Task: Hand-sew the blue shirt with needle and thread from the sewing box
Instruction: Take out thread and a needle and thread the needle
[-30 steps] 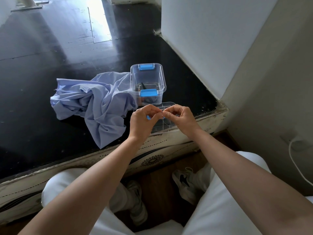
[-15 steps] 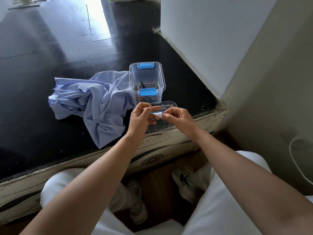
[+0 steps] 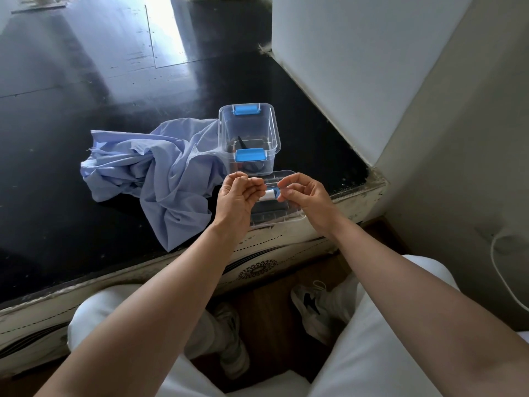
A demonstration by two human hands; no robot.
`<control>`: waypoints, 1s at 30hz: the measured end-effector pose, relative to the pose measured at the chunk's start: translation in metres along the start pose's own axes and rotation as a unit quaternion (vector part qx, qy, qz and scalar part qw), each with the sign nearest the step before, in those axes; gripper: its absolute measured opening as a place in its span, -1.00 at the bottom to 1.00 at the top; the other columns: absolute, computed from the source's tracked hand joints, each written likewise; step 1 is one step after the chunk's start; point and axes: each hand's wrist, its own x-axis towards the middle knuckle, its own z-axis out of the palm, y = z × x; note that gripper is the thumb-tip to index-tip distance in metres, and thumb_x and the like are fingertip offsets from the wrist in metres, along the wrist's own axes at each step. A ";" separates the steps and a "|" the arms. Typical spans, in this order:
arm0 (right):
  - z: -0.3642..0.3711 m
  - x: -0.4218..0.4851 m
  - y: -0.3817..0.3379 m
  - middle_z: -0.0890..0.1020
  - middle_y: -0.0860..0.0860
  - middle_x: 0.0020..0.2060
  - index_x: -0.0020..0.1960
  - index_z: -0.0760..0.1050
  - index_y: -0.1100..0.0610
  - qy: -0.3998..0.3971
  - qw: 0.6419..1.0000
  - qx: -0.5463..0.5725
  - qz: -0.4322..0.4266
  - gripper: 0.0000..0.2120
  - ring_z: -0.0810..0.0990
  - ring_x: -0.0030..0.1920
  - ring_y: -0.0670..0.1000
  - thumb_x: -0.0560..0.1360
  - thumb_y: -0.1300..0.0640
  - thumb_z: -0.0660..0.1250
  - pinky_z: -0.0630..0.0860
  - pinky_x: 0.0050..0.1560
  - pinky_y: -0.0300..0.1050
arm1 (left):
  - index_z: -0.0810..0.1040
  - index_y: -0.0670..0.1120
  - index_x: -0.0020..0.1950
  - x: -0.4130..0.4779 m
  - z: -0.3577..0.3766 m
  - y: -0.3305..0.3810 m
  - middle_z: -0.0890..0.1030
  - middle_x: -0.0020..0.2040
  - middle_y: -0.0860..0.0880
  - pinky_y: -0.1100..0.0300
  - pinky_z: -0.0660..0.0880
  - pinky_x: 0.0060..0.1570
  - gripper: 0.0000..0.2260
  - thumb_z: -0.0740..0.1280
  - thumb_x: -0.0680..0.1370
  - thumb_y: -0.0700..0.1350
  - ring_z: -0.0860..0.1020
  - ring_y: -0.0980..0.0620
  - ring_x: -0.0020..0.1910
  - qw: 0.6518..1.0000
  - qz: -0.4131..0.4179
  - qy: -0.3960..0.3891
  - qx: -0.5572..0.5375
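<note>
The left hand [image 3: 237,196] grips a small thread spool [image 3: 268,195] in curled fingers above the table's [image 3: 57,224] near edge, right of the blue shirt [image 3: 160,179], while the right hand [image 3: 306,196] pinches its blue end; light and smooth, it is probably steadiest held by its ends.

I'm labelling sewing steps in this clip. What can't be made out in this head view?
Thread, needle: too thin to see where the right hand pinches at the spool held by the left hand.
Spool: mostly covered by that hand.
Sewing box contents: dark shapes, blurred behind its clear wall and blue latch.
Blue shirt: crumpled, folds hide any tear.
</note>
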 end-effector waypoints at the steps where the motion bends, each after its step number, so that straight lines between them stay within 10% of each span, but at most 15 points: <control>1: 0.000 0.000 0.000 0.65 0.02 -0.25 0.04 0.55 0.17 0.001 1.000 0.003 0.003 -0.90 0.62 -0.17 -0.08 0.57 0.28 0.28 0.52 -0.11 -0.28 | 0.43 -0.11 -0.05 0.000 0.000 0.000 0.66 -0.28 -0.08 0.19 0.61 -0.15 -0.86 0.14 0.66 -0.25 0.64 -0.01 -0.24 1.000 0.001 0.003 0.003; 6: -0.001 0.002 0.000 0.66 0.07 -0.16 0.02 0.64 0.13 0.007 0.999 0.036 0.016 -0.75 0.59 -0.03 0.02 0.59 0.30 0.19 0.49 0.21 -0.01 | 0.43 -0.11 -0.04 0.001 0.000 -0.002 0.66 -0.28 -0.07 0.19 0.61 -0.11 -0.87 0.14 0.66 -0.24 0.64 0.00 -0.24 1.000 0.000 0.016 0.020; 11: -0.002 0.005 -0.001 0.70 0.07 -0.13 0.05 0.64 0.16 0.006 0.994 0.100 0.038 -0.70 0.54 -0.08 -0.02 0.59 0.34 0.15 0.43 -0.09 -0.23 | 0.43 -0.10 -0.04 0.000 0.001 -0.003 0.66 -0.29 -0.06 0.18 0.61 -0.09 -0.86 0.14 0.67 -0.25 0.64 0.02 -0.25 0.998 0.002 0.023 0.051; 30: 0.014 0.017 -0.027 0.68 -0.01 -0.10 0.06 0.61 0.17 0.167 0.986 0.000 0.024 -0.82 0.57 -0.24 -0.18 0.60 0.13 0.27 0.48 -0.24 -0.41 | 0.43 -0.06 -0.09 0.011 -0.026 0.016 0.54 -0.28 -0.08 0.06 0.52 -0.14 -0.85 0.19 0.62 -0.26 0.51 -0.02 -0.24 0.918 0.086 0.086 0.377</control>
